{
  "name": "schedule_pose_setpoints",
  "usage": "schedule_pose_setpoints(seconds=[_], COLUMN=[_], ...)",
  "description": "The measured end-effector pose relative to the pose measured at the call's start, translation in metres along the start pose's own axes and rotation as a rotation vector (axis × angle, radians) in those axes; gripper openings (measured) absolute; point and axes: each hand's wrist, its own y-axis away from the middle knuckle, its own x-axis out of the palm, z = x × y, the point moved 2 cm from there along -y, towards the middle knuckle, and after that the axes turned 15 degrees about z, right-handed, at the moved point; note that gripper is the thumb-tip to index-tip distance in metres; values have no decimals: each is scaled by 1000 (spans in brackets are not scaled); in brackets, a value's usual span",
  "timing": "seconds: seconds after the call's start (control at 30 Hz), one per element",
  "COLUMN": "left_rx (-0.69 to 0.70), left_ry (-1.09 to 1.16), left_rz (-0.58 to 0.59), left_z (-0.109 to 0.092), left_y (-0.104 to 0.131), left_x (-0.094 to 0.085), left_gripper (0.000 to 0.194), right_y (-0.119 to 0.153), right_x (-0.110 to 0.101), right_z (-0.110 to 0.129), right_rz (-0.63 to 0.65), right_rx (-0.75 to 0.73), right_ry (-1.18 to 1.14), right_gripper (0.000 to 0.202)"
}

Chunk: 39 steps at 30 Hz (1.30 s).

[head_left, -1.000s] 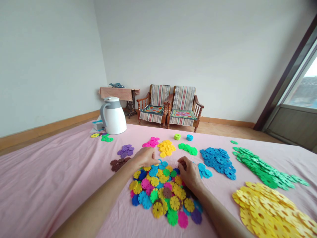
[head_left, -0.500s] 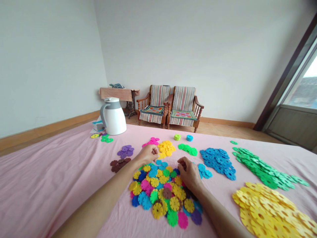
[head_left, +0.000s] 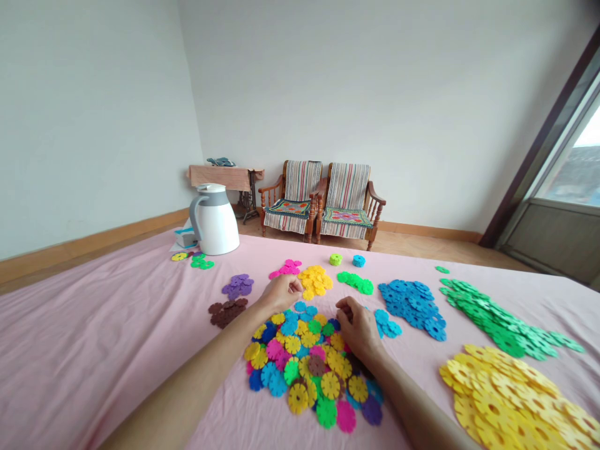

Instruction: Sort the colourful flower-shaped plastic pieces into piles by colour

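My left hand [head_left: 281, 292] is at the far left edge of a mixed heap of coloured flower-shaped discs [head_left: 304, 356], beside a small yellow pile [head_left: 315, 281]. Its fingers are curled together, and what they hold, if anything, is too small to make out. At the right edge of the heap, my right hand [head_left: 357, 322] hovers with bent fingers pressed together; their contents are hidden. Just right of it lies a small light-blue group [head_left: 388, 324]. Behind my left hand are pink discs [head_left: 287, 269].
Purple [head_left: 238, 286] and brown piles [head_left: 227, 312] lie left. Bright green discs [head_left: 355, 282], a blue pile [head_left: 413, 307], a green pile [head_left: 506, 319] and a large yellow pile [head_left: 515, 400] spread right. A white jug [head_left: 218, 222] stands at the back left of the pink cloth [head_left: 117, 325].
My left hand has shifted very slightly, and the near edge of the small yellow pile beside its fingertips looks a little different. My right hand has not visibly moved.
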Motion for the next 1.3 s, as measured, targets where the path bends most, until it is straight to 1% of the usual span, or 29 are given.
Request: schedule_pose_setpoints(seconds=[0.1,0.23,0.37,0.43,0.57,0.67,0.77,0.83,0.9,0.97,1.03,1.1,1.2,1.3], left_rx=[2,15,34,39,75,138,202,219,210,184,171,180,194,175], left_ry=[-51,-106,-98,-69,8,169,386,452,445,403,380,376,336,227], left_rz=[50,59,73,87,120,178,253,282,261,192,120,75,53,17], left_z=[3,8,10,7,-8,-25,-40,-45,-47,-45,-43,-41,-40,-36], left_y=[3,4,3,3,4,8,13,16,16,15,15,18,33,54], left_x=[5,12,12,10,8,9,13,14,13,10,5,1,-2,-6], left_gripper=[6,12,17,16,10,9,11,12,12,12,10,8,6,7], right_y=[0,0,0,0,3,7,10,11,10,8,4,0,-4,-4], right_x=[0,0,0,-1,-5,-5,-2,-3,-8,-19,-32,-44,-58,-67], right_z=[1,1,1,2,14,28,39,44,45,43,35,23,2,-13], right_rz=[-11,-13,-5,-7,-32,-39,-38,-21,-32,-87,-155,-184,-146,-121], right_rx=[-6,-11,-5,-5,-73,-135,-116,-109,-115,-103,-50,45,212,297], right_ry=[-18,-18,-8,-6,8,-40,-156,-231,-257,-222,-142,-44,106,167], right_gripper=[14,14,14,14,16,17,17,15,14,17,21,24,23,22])
